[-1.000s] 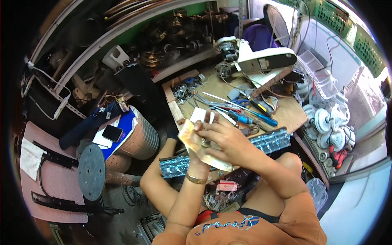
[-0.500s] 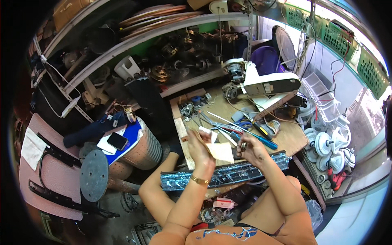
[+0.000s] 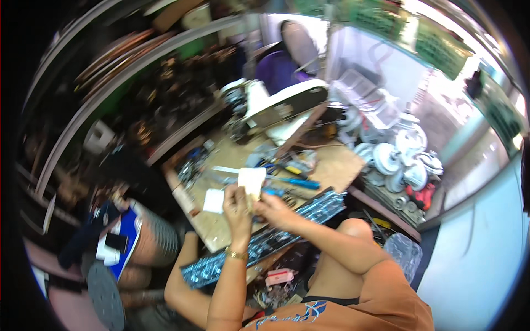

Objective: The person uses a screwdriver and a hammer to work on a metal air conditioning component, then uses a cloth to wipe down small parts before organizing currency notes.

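Observation:
My left hand (image 3: 237,212) is closed on a folded cream-coloured sheet (image 3: 252,179), which stands up above the fingers. From the other side, the fingers of my right hand (image 3: 277,212) pinch the sheet's lower edge. Whether a small part sits between the fingers is hidden. Under my forearms a long strip wrapped in shiny foil-like film (image 3: 264,240) lies across the table's near edge. A white paper piece (image 3: 213,201) rests left of my hands. Just beyond them lies a blue-handled screwdriver (image 3: 303,183) among other tools.
On the wooden table (image 3: 337,165) a white machine housing (image 3: 292,102) stands at the back. White plastic wheel-like parts (image 3: 389,159) are piled at the right. A ridged drum (image 3: 160,237) with a dark phone (image 3: 116,242) on top stands left, near a round metal plate (image 3: 105,295).
The view has swung right, blurring the picture. My right hand has moved in to the sheet; the small metal part it held earlier no longer shows. The sheet now stands more upright.

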Tool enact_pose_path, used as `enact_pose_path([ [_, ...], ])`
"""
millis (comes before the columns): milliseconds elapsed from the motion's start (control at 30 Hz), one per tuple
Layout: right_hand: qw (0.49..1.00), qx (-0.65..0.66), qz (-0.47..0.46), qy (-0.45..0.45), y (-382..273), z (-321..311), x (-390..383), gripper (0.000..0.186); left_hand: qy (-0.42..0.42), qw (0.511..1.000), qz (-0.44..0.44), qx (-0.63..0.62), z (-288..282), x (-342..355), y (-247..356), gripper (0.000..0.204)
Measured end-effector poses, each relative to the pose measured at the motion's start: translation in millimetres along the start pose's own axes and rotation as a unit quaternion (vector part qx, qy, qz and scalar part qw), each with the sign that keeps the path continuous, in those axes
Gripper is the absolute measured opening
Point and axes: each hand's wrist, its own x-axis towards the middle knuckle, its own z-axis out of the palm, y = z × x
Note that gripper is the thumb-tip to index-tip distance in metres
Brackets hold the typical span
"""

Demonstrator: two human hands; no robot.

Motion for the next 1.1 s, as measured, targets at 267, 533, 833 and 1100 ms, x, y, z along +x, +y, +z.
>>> enact_pose_path([
  [267, 0.988, -0.121, -0.074, 0.061, -34, -57, -1, 0.065, -0.001, 0.987, 0.151, -0.049, 80, 36, 46, 0.030],
  [533, 0.896, -0.398, -0.128, 0.147, -161, -192, -44, 0.041, -0.173, 0.975, 0.086, -0.107, 117, 86, 72, 0.036],
  [833, 0.557, -0.659, -0.322, 0.390, -353, -313, -12, 0.029, -0.344, 0.930, 0.126, 0.029, 200, 161, 112, 0.026],
  [1100, 0.233, -0.831, -0.206, 0.461, -525, -322, -41, 0.036, -0.385, 0.857, 0.329, 0.097, 313, 229, 163, 0.011],
])
